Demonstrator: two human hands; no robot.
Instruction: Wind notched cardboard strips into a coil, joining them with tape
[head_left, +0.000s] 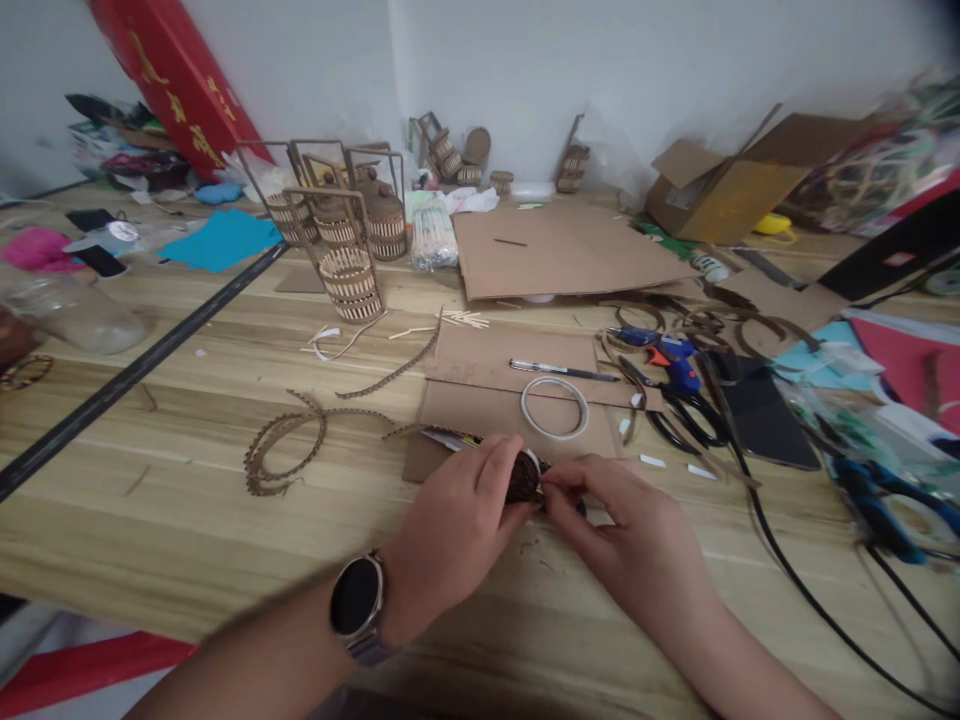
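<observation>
My left hand (461,520), with a watch on its wrist, is wrapped round a small dark round coil (523,478) low over the table. My right hand (619,520) pinches at the coil's right edge. What lies between those fingertips is too small to make out. A brown notched strip (405,432) runs left from near my left hand. Just behind that hand pokes out a thin blade-like tool (446,438), mostly hidden. A roll of white tape (555,408) and a black pen (562,370) lie on cardboard (465,400) beyond both hands.
Several small bamboo baskets (352,285) with tall handles stand at the back left. Scissors (686,415), a phone (772,412) and a black cable (787,590) lie right. An open carton (720,190) stands behind. Another person's hand (13,335) shows at the left edge.
</observation>
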